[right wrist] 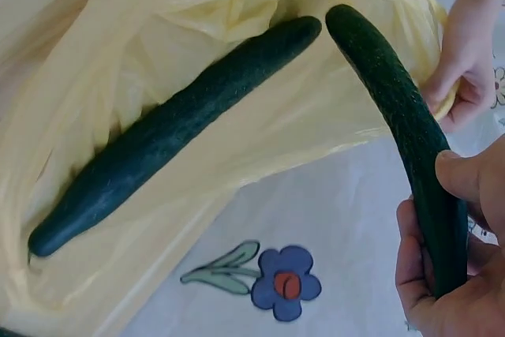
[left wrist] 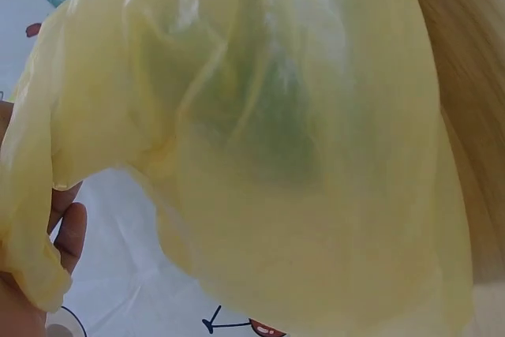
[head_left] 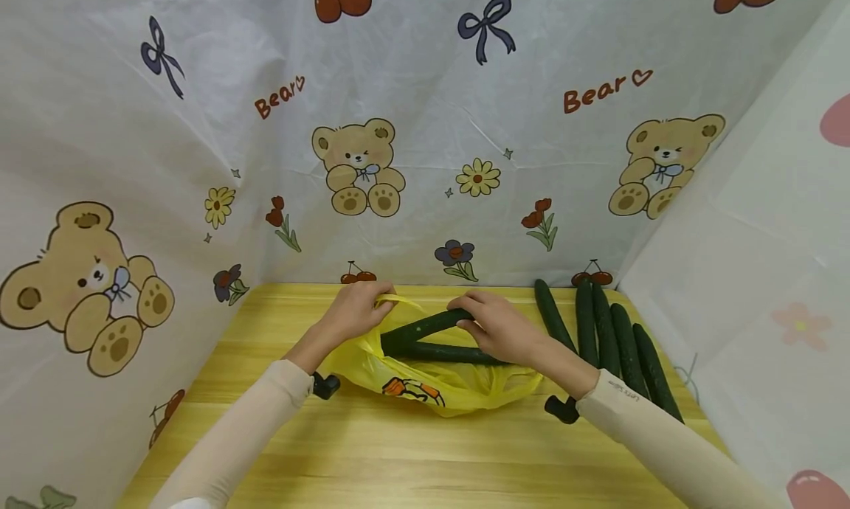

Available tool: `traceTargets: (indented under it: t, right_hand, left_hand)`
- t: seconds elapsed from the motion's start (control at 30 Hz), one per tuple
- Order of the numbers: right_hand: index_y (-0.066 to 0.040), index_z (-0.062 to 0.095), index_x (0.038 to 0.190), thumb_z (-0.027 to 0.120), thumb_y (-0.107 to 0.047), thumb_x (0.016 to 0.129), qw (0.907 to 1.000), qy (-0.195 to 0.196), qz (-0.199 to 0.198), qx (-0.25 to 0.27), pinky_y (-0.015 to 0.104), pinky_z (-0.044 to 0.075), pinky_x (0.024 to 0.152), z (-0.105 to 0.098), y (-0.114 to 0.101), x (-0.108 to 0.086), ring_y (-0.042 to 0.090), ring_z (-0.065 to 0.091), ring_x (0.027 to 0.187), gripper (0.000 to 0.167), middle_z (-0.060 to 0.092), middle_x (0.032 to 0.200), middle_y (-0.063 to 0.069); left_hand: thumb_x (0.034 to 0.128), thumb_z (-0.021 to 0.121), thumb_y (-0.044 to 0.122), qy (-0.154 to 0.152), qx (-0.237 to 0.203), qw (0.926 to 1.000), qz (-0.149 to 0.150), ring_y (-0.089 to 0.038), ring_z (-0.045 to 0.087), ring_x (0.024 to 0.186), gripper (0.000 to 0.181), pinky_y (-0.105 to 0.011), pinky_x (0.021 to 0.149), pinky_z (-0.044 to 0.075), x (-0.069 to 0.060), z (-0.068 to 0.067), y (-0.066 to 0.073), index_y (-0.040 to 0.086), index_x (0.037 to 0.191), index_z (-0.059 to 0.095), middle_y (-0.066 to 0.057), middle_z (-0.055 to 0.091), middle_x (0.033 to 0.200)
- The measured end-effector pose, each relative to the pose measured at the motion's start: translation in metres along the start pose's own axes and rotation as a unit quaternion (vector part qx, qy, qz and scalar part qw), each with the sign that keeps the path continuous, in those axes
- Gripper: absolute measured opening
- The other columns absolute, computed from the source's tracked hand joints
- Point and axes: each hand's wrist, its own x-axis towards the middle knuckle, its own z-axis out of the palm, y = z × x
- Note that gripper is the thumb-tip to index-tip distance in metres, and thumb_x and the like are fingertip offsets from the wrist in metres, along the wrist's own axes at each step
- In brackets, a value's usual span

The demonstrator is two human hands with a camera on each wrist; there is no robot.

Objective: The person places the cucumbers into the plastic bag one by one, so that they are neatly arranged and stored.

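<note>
Cucumber [head_left: 428, 327] juts leftward from the right hand [head_left: 502, 328] over the yellow bag [head_left: 474, 400].

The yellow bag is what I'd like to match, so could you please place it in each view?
Head: yellow bag, lower centre.
Left wrist: fills most of the picture.
Right wrist: spans the left and top.
Shared landmark: the left hand, gripping the bag.

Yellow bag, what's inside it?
One dark green cucumber lies inside the yellow bag. Another cucumber, held in the right hand, reaches over the bag's opening. Folds hide the bottom, so I can't tell if more is under there.
</note>
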Motion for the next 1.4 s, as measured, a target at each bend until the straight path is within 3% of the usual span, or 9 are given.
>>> traceTargets:
  t: [0.3,0.53,0.7,1.13,1.4]
  right_hand:
    - [-0.005,0.068,0.133,0.071,-0.012,0.105,0.9994,-0.017,-0.028,-0.009,0.036,0.057,0.084,0.035,-0.015,0.021,0.020,0.063,0.090,0.029,0.070,0.116,0.010]
    - [-0.005,0.067,0.135,0.068,-0.012,0.106,0.9995,-0.032,-0.003,0.006,0.037,0.057,0.086,0.030,-0.013,0.018,0.020,0.063,0.093,0.029,0.069,0.119,0.011]
    - [-0.007,0.067,0.136,0.069,-0.014,0.106,0.9999,-0.009,0.007,0.006,0.038,0.058,0.087,0.025,-0.011,0.015,0.020,0.064,0.095,0.030,0.069,0.122,0.009]
    - [0.001,0.067,0.128,0.071,-0.008,0.104,0.9997,0.023,-0.007,0.009,0.034,0.054,0.078,0.058,-0.026,0.028,0.020,0.059,0.083,0.026,0.069,0.108,0.014]
    - [-0.002,0.068,0.127,0.074,-0.009,0.102,0.9990,-0.023,0.027,0.026,0.034,0.058,0.077,0.055,-0.022,0.027,0.020,0.065,0.084,0.027,0.071,0.113,0.015]
  left_hand:
    - [0.1061,0.070,0.027,0.003,0.005,1.0000,0.007,-0.010,0.050,0.061,0.007,-0.029,0.059,0.041,0.000,-0.001,0.001,0.023,0.108,0.076,0.005,0.071,0.084]
    - [0.1052,0.071,0.024,0.010,0.002,0.9999,0.008,-0.011,0.050,0.063,0.005,-0.030,0.062,0.043,0.001,-0.008,0.003,0.021,0.108,0.075,0.003,0.072,0.088]
    - [0.1054,0.071,0.025,0.003,0.000,1.0000,0.006,-0.011,0.051,0.064,0.008,-0.029,0.062,0.043,0.003,-0.007,0.002,0.021,0.110,0.076,0.004,0.073,0.089]
    - [0.1056,0.071,0.026,-0.007,0.011,0.9998,0.012,-0.010,0.053,0.066,0.005,-0.028,0.063,0.044,0.003,-0.007,0.007,0.022,0.105,0.074,0.004,0.070,0.085]
    - [0.1064,0.069,0.026,-0.003,0.009,0.9999,0.007,-0.011,0.051,0.065,0.006,-0.029,0.063,0.044,0.001,-0.004,0.005,0.024,0.103,0.073,0.006,0.066,0.081]
